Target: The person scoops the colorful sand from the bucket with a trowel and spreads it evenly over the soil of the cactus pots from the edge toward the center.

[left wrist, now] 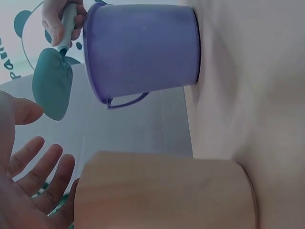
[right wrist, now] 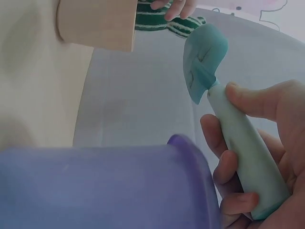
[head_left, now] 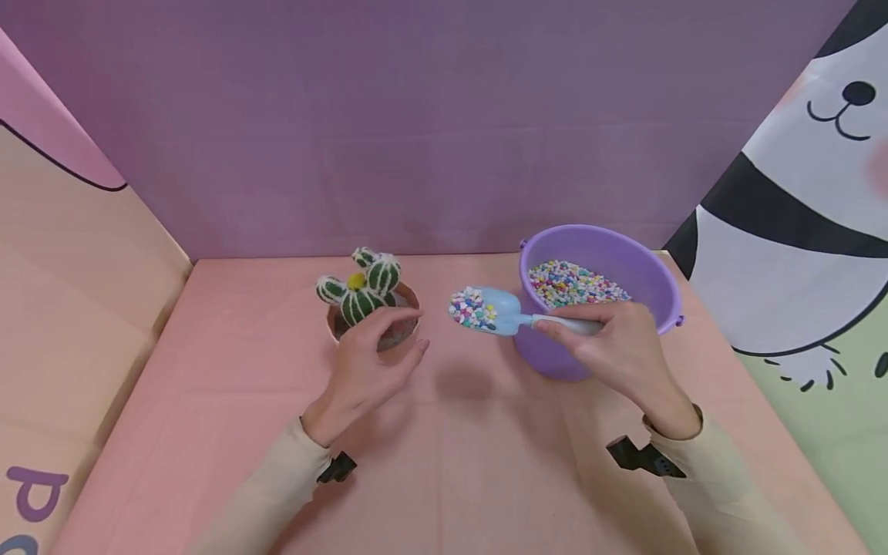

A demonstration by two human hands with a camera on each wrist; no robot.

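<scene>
My right hand [head_left: 620, 347] grips the pale handle [right wrist: 248, 148] of a blue scoop [head_left: 509, 308], fingers wrapped round it. Small multicoloured pebbles [head_left: 472, 308] fill the scoop, which is held level in the air just left of a purple bucket [head_left: 555, 354]. More of the same pebbles [head_left: 572, 284] lie inside the bucket. My left hand [head_left: 371, 370] hovers at the near side of a knitted cactus [head_left: 361, 304] in a tan pot [left wrist: 162, 191]. Its thumb and fingers are apart with nothing between them; whether any finger touches the pot cannot be told.
A pink cloth [head_left: 444, 462] covers the tabletop, and a purple backdrop [head_left: 430, 131] rises behind it. Printed side panels stand left and right, the right one with a panda [head_left: 784, 254]. The bucket's handle [left wrist: 128, 101] hangs at its side.
</scene>
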